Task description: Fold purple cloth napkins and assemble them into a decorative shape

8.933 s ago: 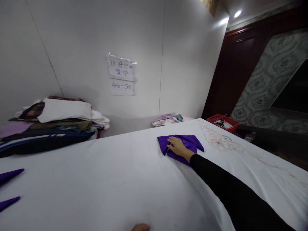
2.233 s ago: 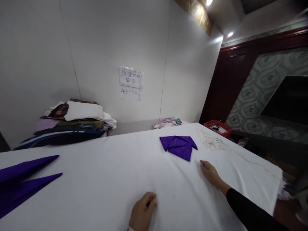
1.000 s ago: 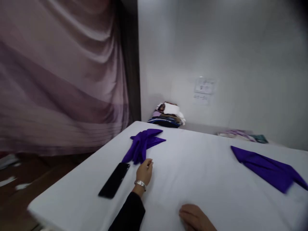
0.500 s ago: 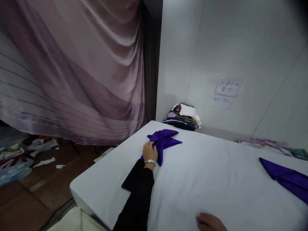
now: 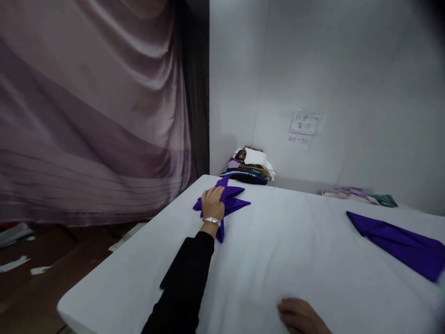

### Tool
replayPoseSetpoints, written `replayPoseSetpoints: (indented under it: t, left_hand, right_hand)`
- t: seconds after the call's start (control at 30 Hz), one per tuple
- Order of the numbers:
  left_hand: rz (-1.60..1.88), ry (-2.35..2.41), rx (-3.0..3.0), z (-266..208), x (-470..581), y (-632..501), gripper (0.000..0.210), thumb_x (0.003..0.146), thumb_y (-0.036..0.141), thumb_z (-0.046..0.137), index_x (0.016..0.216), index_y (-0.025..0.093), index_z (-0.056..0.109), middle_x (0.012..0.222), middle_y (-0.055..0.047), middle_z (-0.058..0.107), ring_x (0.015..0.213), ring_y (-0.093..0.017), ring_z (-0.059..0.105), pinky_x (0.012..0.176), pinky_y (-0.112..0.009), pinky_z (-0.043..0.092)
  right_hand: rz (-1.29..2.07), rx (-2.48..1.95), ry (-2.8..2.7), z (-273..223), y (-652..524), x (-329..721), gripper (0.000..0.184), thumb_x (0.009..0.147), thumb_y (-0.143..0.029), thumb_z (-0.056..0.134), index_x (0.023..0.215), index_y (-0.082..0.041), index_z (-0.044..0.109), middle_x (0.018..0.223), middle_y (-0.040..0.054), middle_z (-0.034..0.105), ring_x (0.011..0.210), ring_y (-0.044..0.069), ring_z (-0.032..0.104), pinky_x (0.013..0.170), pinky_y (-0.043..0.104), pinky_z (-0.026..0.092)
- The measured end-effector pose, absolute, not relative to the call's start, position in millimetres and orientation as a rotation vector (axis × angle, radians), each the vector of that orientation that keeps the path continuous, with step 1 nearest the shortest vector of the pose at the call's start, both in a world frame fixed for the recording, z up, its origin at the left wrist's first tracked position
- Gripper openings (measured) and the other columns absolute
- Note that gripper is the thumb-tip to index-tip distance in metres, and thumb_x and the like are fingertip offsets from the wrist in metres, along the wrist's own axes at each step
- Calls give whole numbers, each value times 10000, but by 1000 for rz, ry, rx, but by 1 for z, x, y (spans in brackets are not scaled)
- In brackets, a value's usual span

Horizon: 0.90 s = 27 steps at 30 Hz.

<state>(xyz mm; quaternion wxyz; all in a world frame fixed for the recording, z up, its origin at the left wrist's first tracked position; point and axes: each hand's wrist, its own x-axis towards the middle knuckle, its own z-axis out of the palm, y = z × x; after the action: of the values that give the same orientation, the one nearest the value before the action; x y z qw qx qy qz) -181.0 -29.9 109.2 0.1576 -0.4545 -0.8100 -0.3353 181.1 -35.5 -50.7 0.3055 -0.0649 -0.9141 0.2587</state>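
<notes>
My left hand (image 5: 212, 204), with a bracelet at the wrist, reaches to the far left part of the table and is closed on a purple cloth napkin (image 5: 231, 204). Pointed ends of the folded cloth stick out around my fingers, and its middle is hidden under the hand. At the bottom edge, my right hand (image 5: 302, 316) rests on the white tablecloth, fingers loosely laid down with nothing seen in them; part of it is out of view. Another purple napkin (image 5: 399, 241), folded long and pointed, lies at the right.
A flat black object (image 5: 177, 263) lies beside my left forearm on the white table (image 5: 114, 278). Folded clothes (image 5: 248, 167) are stacked by the wall, with more cloth (image 5: 358, 194) to the right. A curtain (image 5: 132, 116) hangs at left; paper scraps (image 5: 40, 270) lie on the floor.
The view has turned right, so things sit further left. At my left hand the purple napkin has shifted, and a point of cloth now stands out beyond the fingers. My right hand stays put.
</notes>
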Motion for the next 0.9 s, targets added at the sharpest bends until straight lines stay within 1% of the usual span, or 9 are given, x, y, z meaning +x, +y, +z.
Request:
replayPoseSetpoints:
  t: [0.07, 0.13, 0.2, 0.27, 0.4, 0.53, 0.67, 0.77, 0.9]
  left_hand:
    - [-839, -1936, -1710, 117, -137, -31, 464, 772, 40, 417, 1167, 251, 539, 1262, -12, 547, 1279, -219, 332, 1079, -507, 134]
    - [-725, -1538, -2071, 111, -89, -39, 442, 812, 55, 392, 1182, 258, 522, 1278, -21, 533, 1305, -219, 289, 1075, -551, 101]
    - [-615, -1159, -2364, 96, -48, -53, 443, 836, 72, 376, 1236, 242, 462, 1348, -37, 459, 1325, -193, 246, 1084, -525, 136]
    - [-609, -1036, -2487, 76, -23, -68, 478, 818, 33, 365, 1252, 218, 439, 1390, -46, 400, 1333, -184, 224, 1087, -498, 175]
    - [-860, -1392, -2448, 38, -16, -77, 507, 763, 1, 378, 1217, 204, 475, 1366, -79, 427, 1289, -209, 321, 1044, -480, 284]
    - [-1135, -1695, -2374, 17, -16, -57, 349, 819, 121, 408, 1132, 202, 539, 1210, -78, 567, 1134, -199, 493, 958, -427, 403]
    - [-1106, -1839, -2460, 16, 9, -38, 251, 827, 262, 483, 1037, 184, 595, 1088, -85, 636, 1057, -230, 542, 919, -440, 416]
    - [-1062, -1959, -2507, 19, 36, -38, 364, 802, 348, 523, 1112, 159, 555, 1084, -116, 637, 1031, -262, 559, 909, -480, 403]
    - [-1259, -1842, -2703, 17, 57, -59, 415, 753, 235, 548, 1162, 175, 520, 1098, -92, 636, 1003, -228, 576, 919, -432, 406]
  right_hand:
    - [930, -410, -2365, -36, -42, 183, 231, 848, -325, 512, 1040, -318, 642, 1021, 42, 673, 970, 218, 611, 841, 337, 503]
    - [1150, -731, -2188, -21, -45, 189, 257, 849, -408, 486, 924, -259, 681, 909, 56, 691, 859, 218, 635, 778, 331, 523]
    - [1266, -990, -1910, -8, -42, 200, 359, 799, -511, 510, 884, -212, 690, 823, 72, 694, 761, 224, 642, 717, 345, 536]
    - [1282, -1130, -1666, -1, -36, 218, 441, 718, -574, 570, 896, -189, 692, 791, 81, 693, 713, 232, 644, 690, 367, 539]
    - [1163, -1299, -1456, 1, -29, 260, 459, 687, -571, 593, 916, -185, 688, 806, 84, 692, 710, 228, 643, 672, 365, 531]
    - [975, -1319, -1513, 1, -28, 276, 413, 717, -529, 571, 935, -191, 667, 938, 98, 681, 863, 249, 624, 701, 357, 516]
    - [810, -1229, -1724, 6, -17, 262, 352, 778, -443, 531, 1030, -217, 628, 1095, 78, 626, 1018, 232, 565, 855, 372, 463]
    - [785, -1207, -1841, 11, -9, 246, 422, 767, -391, 546, 1154, -223, 566, 1200, 73, 568, 1097, 234, 515, 934, 404, 409]
    - [972, -1126, -1913, 13, -14, 241, 478, 763, -339, 527, 1222, -205, 518, 1103, 72, 618, 1030, 228, 553, 912, 405, 421]
